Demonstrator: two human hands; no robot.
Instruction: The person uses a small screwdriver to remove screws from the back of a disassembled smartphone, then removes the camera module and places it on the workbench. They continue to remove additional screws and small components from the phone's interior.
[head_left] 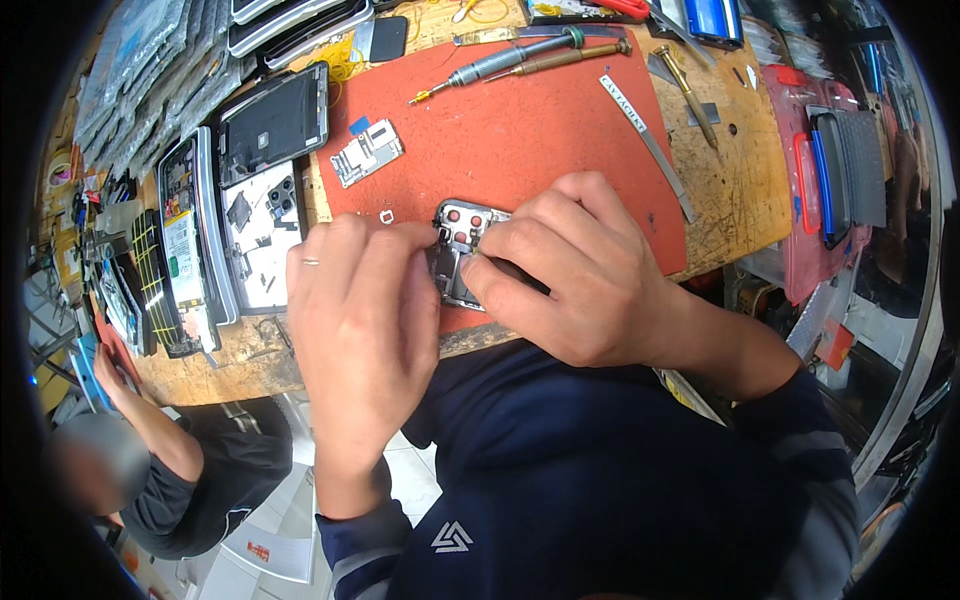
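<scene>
An opened phone housing (461,232) lies near the front edge of the red mat (520,130), its camera openings at the far end. My left hand (362,305), a ring on one finger, holds the housing's left side with curled fingertips. Over the housing's right part, my right hand (575,265) bends its fingers, thumb and index tips pressed together at the middle of the phone. Whatever lies between them is too small to tell. Both hands hide much of the housing. Beyond it rests a phone circuit board (368,152), with a small white piece (387,216) nearer my left hand.
At the mat's far side lie a grey screwdriver (510,63) and a brass one (570,57). A flat metal strip (650,150) rests at the right. Opened phones (182,245) and a white parts tray (262,235) stand left. Another person's arm (150,415) is at lower left.
</scene>
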